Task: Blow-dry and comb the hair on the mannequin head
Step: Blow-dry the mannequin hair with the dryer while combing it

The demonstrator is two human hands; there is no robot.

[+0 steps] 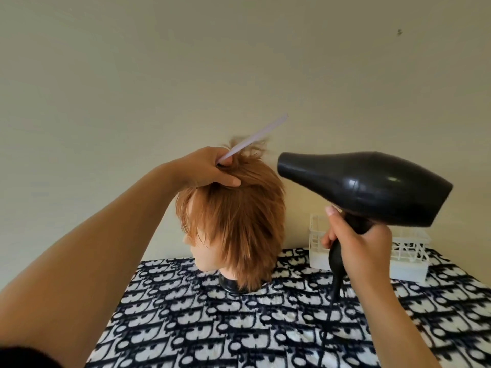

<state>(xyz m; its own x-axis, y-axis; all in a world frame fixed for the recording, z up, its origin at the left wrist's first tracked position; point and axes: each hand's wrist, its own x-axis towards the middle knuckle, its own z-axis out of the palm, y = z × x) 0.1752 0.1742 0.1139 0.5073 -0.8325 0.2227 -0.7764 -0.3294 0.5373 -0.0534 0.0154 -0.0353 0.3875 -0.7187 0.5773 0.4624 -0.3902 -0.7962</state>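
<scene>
My left hand (210,168) grips the comb (255,138) on top of the head (198,257), fingers curled into the hair (239,221), the comb's tail slanting up. My right hand (358,248) is wrapped round the handle of the dryer (366,181) just right of the head, nozzle near the raised tuft. The head stands on a patterned cloth (212,314), facing left, a white basket (317,235) behind it to the right.

Ginger-orange on hair (239,221); glossy black on dryer (366,187); pale lilac on comb (255,138); navy-and-white lettered print on cloth (199,328); white on basket (409,269); cream on wall (159,62).
</scene>
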